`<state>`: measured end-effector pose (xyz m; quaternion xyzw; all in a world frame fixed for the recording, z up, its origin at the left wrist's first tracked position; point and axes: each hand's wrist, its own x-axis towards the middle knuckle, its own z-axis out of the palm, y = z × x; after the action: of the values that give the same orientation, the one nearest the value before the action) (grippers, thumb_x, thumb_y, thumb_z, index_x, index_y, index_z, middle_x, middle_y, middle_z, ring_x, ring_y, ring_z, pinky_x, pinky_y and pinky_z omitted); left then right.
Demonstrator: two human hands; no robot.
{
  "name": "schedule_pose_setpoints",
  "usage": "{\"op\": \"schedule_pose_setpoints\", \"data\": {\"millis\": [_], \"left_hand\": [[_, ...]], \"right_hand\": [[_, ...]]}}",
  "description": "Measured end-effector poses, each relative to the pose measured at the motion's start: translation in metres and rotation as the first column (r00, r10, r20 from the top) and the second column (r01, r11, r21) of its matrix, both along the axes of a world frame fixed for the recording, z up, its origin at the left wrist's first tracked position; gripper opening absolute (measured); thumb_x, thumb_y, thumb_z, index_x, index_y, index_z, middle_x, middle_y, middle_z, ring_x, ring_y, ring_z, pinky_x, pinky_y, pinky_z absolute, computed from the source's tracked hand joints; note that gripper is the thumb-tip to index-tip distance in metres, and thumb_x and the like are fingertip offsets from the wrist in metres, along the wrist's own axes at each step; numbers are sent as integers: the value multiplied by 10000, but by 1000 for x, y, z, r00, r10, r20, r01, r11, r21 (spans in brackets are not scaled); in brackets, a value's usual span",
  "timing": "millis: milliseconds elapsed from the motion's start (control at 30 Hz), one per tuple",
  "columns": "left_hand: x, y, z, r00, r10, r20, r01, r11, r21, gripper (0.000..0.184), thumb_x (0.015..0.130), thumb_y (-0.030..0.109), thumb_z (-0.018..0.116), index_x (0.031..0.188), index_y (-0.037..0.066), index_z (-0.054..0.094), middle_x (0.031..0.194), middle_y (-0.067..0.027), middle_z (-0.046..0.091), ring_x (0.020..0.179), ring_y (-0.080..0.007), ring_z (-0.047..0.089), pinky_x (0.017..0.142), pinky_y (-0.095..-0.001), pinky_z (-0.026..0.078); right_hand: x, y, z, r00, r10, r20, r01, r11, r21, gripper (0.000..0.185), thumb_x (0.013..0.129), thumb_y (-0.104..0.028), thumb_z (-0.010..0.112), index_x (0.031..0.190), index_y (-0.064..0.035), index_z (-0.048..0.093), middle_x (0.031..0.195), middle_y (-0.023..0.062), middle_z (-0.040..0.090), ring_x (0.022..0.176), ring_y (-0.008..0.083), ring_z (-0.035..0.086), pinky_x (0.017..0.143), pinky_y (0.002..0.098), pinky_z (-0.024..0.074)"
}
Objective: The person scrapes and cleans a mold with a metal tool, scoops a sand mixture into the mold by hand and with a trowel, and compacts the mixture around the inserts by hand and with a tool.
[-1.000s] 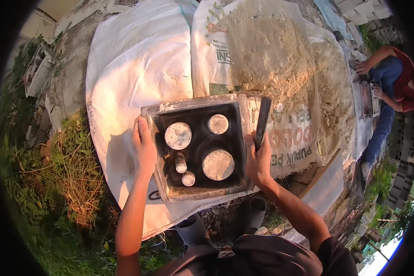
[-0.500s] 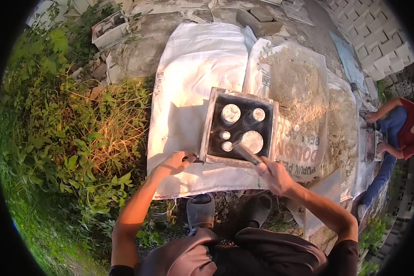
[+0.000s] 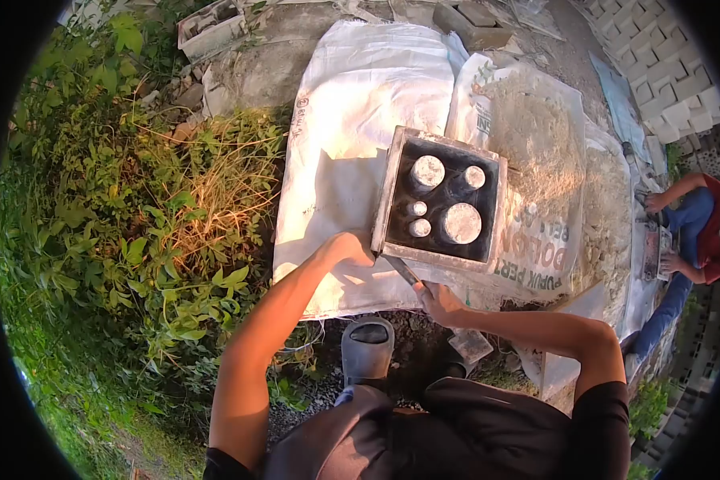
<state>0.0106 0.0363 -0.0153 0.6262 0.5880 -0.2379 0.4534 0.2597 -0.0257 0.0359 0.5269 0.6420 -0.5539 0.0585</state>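
Note:
A square box mould (image 3: pixel 382 188) with a pale rim and dark inside stands on white sacking. Several round pale-topped cylinders (image 3: pixel 462 223) of different sizes stand inside it. My left hand (image 3: pixel 350 250) closes at the mould's near left corner, its fingertips partly hidden. In my right hand (image 3: pixel 442 304) is a tool with a slim straight shaft (image 3: pixel 402 270), whose far end meets the same corner. A flat grey squarish piece (image 3: pixel 470 346) shows just below that hand; it looks like the tool's other end, but I cannot tell surely.
White sacks (image 3: pixel 360 96) lie beneath the mould, and a printed one (image 3: pixel 536 152) bears sandy powder. Leafy plants (image 3: pixel 136 240) crowd the left. Another person (image 3: pixel 696 220) works at the right edge, near stacked pale blocks (image 3: pixel 656 64). A grey board (image 3: pixel 572 336) leans near my right forearm.
The tool's shaft has moved from over the large cylinder to the near left corner. My left hand has moved up against that corner. The whole view has shifted slightly.

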Motion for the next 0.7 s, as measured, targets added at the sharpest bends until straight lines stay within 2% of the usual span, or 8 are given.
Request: {"op": "schedule_pose_setpoints", "data": {"millis": [67,167,200,267,500,567,633,700], "left_hand": [[5,1,8,994,-41,100,13,964,266,183,683,208,661,775,50,677,795,-158,665,826,-317,650,667,-412,520],[2,-18,2,985,-49,166,-53,826,561,174,684,183,649,789,50,689,832,-161,669,847,-319,649,685,-408,521],[-1,-13,-3,989,-60,133,7,930,367,226,736,158,585,916,54,675,923,-177,663,869,-342,644,717,-415,522],[0,-19,-14,994,-10,106,-34,913,408,240,757,155,553,938,46,665,941,-181,660,867,-349,644,721,-420,521],[5,-17,17,997,26,68,-51,920,388,280,777,222,549,974,51,650,980,-196,646,892,-378,624,768,-417,507],[14,-19,46,998,42,51,-58,925,375,266,799,193,517,974,44,649,939,-195,653,868,-365,635,740,-423,514],[10,-18,43,998,62,25,-66,924,378,258,822,165,485,975,36,648,899,-195,661,843,-352,646,712,-429,521],[5,-26,-1,966,-231,-113,256,821,510,248,816,213,520,955,52,648,814,-183,662,813,-350,646,695,-436,518]], "right_hand": [[7,6,-3,997,73,12,-74,991,111,450,982,-401,338,979,-2,547,746,235,602,743,403,607,668,496,432],[13,11,6,977,199,73,-210,955,208,422,973,-389,367,1015,-15,557,778,257,612,781,409,618,685,520,452],[15,12,6,980,190,67,-200,958,205,422,973,-389,367,1015,-15,557,778,257,612,781,409,618,685,520,452],[22,11,5,938,344,26,-338,900,275,387,960,-375,408,1030,-28,566,780,257,618,741,416,619,663,528,474],[20,-2,-25,972,232,-48,-198,908,368,368,950,-367,438,1020,-34,578,699,247,610,618,454,592,557,532,474],[17,-12,-29,986,155,-59,-50,616,786,342,953,-336,444,1043,-25,553,656,254,588,607,455,585,527,528,467],[8,-1,-5,988,157,-6,-116,753,648,320,954,-317,449,1037,-21,537,649,253,581,600,453,581,518,525,458],[3,3,25,986,156,57,-164,869,467,298,955,-297,454,1031,-17,521,641,252,573,592,451,576,510,522,450]]}}
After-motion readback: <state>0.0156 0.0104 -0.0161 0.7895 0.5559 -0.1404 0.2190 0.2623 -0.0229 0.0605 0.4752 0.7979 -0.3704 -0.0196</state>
